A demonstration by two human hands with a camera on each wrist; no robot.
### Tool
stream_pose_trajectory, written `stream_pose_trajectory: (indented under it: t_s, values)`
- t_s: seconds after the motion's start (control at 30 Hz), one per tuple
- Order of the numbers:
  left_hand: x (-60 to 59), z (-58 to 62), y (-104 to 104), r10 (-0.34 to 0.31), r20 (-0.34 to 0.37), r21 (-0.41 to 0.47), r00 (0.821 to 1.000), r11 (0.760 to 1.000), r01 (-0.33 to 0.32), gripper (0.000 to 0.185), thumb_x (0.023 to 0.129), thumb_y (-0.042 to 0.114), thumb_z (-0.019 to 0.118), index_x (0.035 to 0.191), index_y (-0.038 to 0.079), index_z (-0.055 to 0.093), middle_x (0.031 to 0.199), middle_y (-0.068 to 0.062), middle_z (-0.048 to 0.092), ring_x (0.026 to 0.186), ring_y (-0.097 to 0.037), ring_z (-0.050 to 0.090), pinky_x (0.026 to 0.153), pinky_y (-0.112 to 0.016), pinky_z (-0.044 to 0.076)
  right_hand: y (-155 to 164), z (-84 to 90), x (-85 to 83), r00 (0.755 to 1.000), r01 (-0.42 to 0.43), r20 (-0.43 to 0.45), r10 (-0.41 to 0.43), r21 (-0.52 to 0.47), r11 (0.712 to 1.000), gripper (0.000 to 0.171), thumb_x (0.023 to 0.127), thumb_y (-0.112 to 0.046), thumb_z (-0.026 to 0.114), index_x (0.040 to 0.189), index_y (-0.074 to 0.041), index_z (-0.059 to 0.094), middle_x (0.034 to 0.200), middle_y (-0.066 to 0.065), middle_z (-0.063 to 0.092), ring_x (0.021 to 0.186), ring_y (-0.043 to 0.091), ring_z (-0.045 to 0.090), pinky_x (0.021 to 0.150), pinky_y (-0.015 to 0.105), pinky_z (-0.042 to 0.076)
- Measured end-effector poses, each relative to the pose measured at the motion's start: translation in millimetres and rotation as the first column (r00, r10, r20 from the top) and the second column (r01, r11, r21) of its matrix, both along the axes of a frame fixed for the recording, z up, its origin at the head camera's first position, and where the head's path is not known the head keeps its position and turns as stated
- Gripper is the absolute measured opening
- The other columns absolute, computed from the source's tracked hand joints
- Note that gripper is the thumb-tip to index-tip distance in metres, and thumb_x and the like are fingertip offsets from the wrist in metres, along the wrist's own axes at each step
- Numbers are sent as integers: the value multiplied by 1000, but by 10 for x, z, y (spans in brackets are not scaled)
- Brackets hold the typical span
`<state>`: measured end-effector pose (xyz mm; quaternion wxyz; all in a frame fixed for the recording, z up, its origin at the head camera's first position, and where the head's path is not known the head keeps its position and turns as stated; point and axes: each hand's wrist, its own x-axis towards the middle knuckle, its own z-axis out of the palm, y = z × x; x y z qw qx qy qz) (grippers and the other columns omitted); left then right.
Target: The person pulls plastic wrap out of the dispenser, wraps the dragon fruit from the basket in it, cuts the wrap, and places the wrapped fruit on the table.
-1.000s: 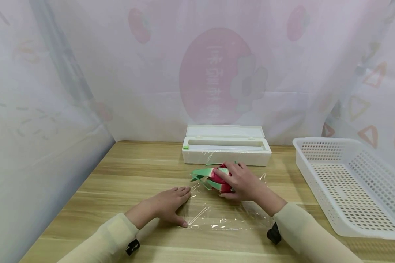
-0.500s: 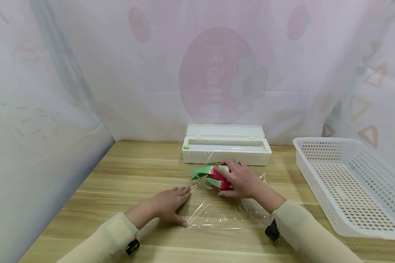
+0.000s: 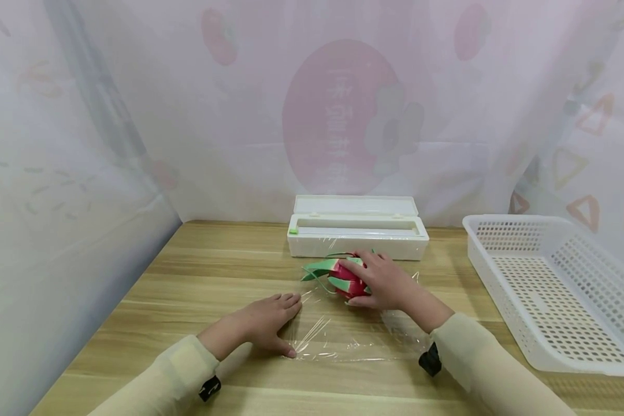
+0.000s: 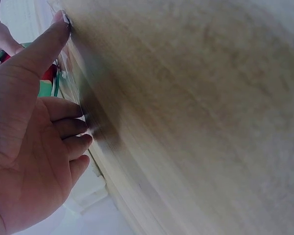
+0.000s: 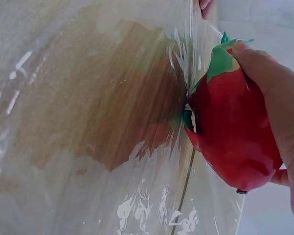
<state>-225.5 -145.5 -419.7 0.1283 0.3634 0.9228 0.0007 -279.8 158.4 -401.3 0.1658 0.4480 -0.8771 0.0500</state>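
We are holding the dragon fruit (image 3: pixel 343 278) in our right hand (image 3: pixel 387 284), fingers curled around it, at the film's (image 3: pixel 343 338) 12 o'clock edge. Our left hand (image 3: pixel 262 323) is lying flat, pinning the 9 o'clock edge. If it is slipping, the film may be bunching and sticking to itself.

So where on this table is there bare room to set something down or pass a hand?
Bare wood lies left of the left hand and the dispenser box, and along the near edge below the cling film. The basket is empty. It is crowded around the dragon fruit under the right hand.
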Motion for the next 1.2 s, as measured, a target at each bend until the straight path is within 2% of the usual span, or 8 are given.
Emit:
stream_pose_trajectory:
  t_s: [0.2,0.5,0.8,1.0,1.2]
  values:
    - [-7,14,1,-3,-2,1,1000,1000,3,102,80,66,66,148,-3,33,155,-18,27,142,-32,25,114,-45,24,-2,13,6,1000,0,0,0,49,999,86,79,-57,73,148,-17,40,138,18,42,116,32,48,91,50,44]
    - [-17,10,1,-22,-8,2,1000,1000,22,101,80,64,67,147,-4,35,154,-21,29,142,-33,27,113,-45,25,-48,-3,18,997,-32,-65,38,102,994,85,78,-57,75,146,-17,43,139,19,43,117,33,48,93,51,43]
    - [-20,2,2,-26,-8,5,1000,1000,26,101,80,64,67,147,-5,35,153,-20,30,142,-32,27,114,-45,24,-104,-13,73,991,-22,-127,43,160,987,83,78,-57,74,146,-19,43,136,18,44,118,31,46,94,52,43]
    - [-31,-6,-3,-19,-13,2,1000,1000,19,102,80,65,66,147,-4,34,154,-20,29,142,-31,26,114,-45,24,-144,-31,111,985,-2,-167,31,169,986,84,76,-58,75,145,-19,44,135,18,44,119,31,45,90,52,44]
    - [-46,-14,1,-20,-24,-3,1000,1000,20,102,79,66,66,147,-4,36,153,-20,31,141,-31,28,114,-44,25,-179,-37,181,981,48,-194,-6,215,975,85,78,-58,73,147,-20,41,141,20,42,126,34,43,93,55,43]
